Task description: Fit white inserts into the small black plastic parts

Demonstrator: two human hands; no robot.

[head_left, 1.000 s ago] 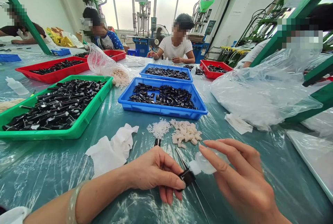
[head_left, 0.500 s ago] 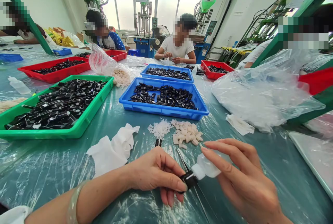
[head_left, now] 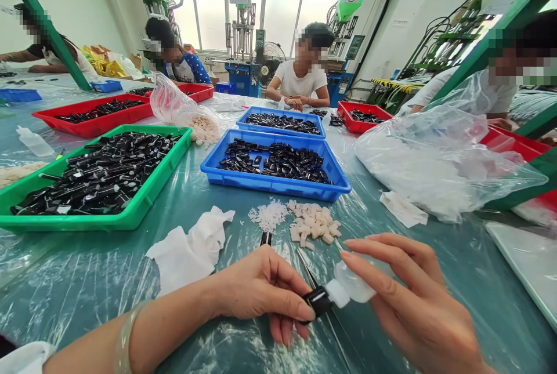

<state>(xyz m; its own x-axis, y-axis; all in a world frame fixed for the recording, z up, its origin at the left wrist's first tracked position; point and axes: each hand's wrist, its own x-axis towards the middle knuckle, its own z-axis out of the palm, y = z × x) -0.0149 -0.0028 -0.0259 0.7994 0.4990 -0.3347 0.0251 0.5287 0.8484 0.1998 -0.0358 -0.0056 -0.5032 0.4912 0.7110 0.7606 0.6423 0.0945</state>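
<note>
My left hand (head_left: 272, 298) pinches a small glossy black plastic piece (head_left: 319, 300) between thumb and fingers. My right hand (head_left: 409, 293) has its fingers around a translucent squeeze bottle (head_left: 354, 284), tipped on its side. The bottle's white cap (head_left: 337, 293) points at the end of the black piece; its tip is hidden or too small to make out. Under the hands lie metal tweezers (head_left: 307, 267), partly covered. Another black piece (head_left: 266, 239) shows just behind my left hand. Beyond them are a pile of small white bits (head_left: 267, 215) and a pile of cream-coloured blocks (head_left: 314, 223).
A green tray (head_left: 139, 211) and two blue trays (head_left: 278, 185) hold many black pieces. A crumpled white cloth (head_left: 191, 249) lies left, a big clear plastic bag (head_left: 435, 171) right. Red trays (head_left: 130, 116) stand farther back. Several co-workers sit around the table.
The bottle in my right hand has drawn slightly right, away from the black piece, showing more of its end. The co-worker opposite has brought their hands together; the person at right has leaned in.
</note>
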